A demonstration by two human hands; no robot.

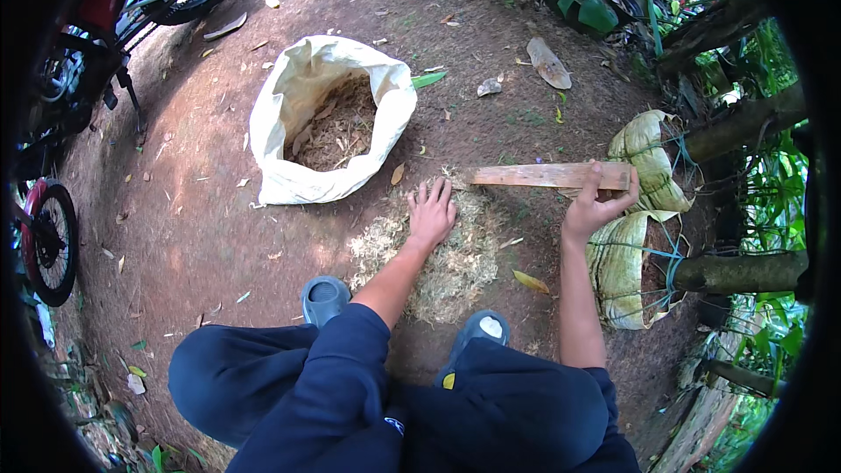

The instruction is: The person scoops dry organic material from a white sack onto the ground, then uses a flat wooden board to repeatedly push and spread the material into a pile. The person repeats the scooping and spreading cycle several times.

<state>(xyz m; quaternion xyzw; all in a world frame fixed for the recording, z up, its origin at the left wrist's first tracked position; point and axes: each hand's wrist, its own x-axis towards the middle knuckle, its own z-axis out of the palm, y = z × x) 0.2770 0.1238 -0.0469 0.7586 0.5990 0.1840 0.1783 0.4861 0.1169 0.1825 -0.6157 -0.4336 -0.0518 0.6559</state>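
A pile of pale wood shavings [453, 269] lies on the bare soil in front of my feet. My left hand [432, 213] rests on the far part of this pile, fingers spread and pointing away from me. Off to the right, my right hand [594, 207] grips one end of a flat wooden slat [535, 175]. The slat's other end points left, close to the far edge of the shavings. Beyond my left hand stands a white woven sack [276, 177] with its mouth rolled wide, holding brown leaf litter and shavings [338, 128].
Two plant bags [634, 269] tied with blue string stand at the right around slim trunks [739, 272]. Parts of red motorcycles [49, 243] show along the left. A stone [489, 87] and a pale flat piece [548, 64] lie farther out, near leafy plants [594, 10].
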